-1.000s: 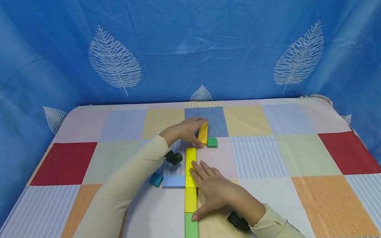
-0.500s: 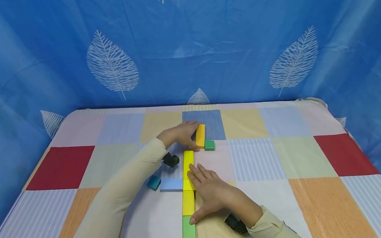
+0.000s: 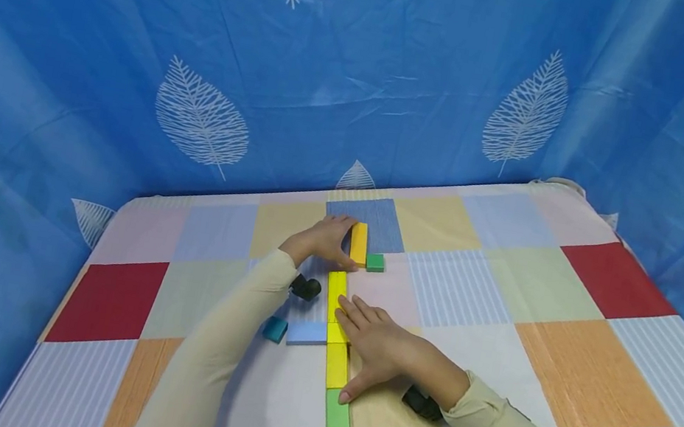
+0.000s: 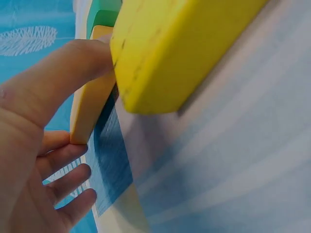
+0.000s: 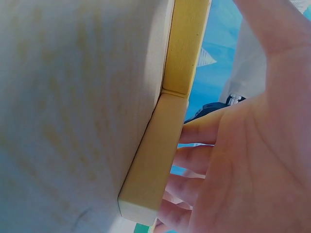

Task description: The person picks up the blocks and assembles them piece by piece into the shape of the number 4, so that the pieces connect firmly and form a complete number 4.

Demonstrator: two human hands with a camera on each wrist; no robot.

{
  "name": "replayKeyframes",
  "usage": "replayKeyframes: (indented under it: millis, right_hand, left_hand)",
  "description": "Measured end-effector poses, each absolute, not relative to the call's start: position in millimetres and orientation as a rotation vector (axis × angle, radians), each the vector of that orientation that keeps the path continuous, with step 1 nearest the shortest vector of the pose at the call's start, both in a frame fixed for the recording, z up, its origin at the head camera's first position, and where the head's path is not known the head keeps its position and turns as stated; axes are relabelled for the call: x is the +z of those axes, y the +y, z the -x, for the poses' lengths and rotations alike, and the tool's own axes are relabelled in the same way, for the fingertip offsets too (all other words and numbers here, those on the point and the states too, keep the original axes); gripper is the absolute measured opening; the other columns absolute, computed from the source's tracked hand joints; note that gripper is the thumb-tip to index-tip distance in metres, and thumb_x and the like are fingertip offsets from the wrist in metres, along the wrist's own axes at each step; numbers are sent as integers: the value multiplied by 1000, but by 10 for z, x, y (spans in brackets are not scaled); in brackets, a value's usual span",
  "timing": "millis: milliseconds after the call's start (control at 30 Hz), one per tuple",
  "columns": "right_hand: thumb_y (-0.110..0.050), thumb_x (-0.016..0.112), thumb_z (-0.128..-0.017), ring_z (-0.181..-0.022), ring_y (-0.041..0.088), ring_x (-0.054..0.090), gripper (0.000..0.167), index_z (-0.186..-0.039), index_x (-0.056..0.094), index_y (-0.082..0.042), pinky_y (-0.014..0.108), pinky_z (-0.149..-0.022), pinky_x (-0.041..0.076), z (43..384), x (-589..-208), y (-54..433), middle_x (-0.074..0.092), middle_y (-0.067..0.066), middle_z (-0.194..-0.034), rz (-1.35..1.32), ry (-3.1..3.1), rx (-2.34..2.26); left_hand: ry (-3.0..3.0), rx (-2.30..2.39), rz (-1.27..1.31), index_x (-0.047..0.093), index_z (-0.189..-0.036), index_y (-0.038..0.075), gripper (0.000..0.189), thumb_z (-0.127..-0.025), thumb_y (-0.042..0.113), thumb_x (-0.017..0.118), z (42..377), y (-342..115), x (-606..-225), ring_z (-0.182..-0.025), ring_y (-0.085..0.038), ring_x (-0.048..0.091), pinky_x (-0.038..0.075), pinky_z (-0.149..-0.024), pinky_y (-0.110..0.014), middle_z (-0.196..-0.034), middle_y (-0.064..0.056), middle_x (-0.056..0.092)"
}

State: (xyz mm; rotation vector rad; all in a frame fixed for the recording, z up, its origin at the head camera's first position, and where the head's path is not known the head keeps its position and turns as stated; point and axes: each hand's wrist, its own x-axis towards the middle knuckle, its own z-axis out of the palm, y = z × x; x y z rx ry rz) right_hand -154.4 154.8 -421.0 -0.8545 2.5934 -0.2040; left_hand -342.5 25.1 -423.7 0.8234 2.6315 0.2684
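Observation:
In the head view, my left hand (image 3: 326,239) holds an orange block (image 3: 359,244) at the far end of a line of blocks. Its thumb is at the near end and its fingertips at the far end, as the left wrist view shows. A small green block (image 3: 376,263) sits against the orange one's right side. My right hand (image 3: 382,344) lies along the line's right side, fingers spread and fairly straight. Its fingertips reach the long yellow block (image 3: 336,287); its thumb touches the light green block (image 3: 337,426). Between these lie two more yellow blocks, the nearer yellow block (image 3: 335,369) longer.
A light blue block (image 3: 307,333) meets the line from the left, with a teal block (image 3: 274,329) just beyond its outer end. Everything lies on a patchwork cloth (image 3: 464,292). A blue leaf-print curtain (image 3: 366,60) hangs behind the table.
The head view has tilted slightly, so the scene sits a little lower. Both hands and the blocks keep their places relative to each other.

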Motion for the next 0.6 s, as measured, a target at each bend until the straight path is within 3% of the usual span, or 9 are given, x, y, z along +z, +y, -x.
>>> replayKeyframes:
  millis: [233,467,600]
  right_hand:
    - [-76,62,-58,-142,28,1,122,-147,14,-7,47,-112,13,1554,-4201,1538,1,9,-155,838,2580,-200]
    - [-75,63,-59,-142,28,0,122,-147,13,-7,48,-112,12,1556,-4192,1534,1,10,-155,833,2565,-228]
    - [-75,63,-59,-142,27,-1,122,-147,11,-8,47,-112,11,1561,-4191,1531,-1,9,-155,824,2562,-230]
  left_hand:
    - [2670,339,-843,23,-144,12,98,-69,49,74,3415,142,-4117,-138,-32,19,17,-111,-48,-149,-9,27]
    - [2667,408,-795,24,-144,14,99,-67,48,76,3393,-37,-4103,-132,-31,26,31,-106,-47,-149,-8,26]
    - [2669,440,-759,22,-145,13,101,-67,47,76,3369,-164,-4086,-132,-31,26,31,-105,-48,-149,-9,24]
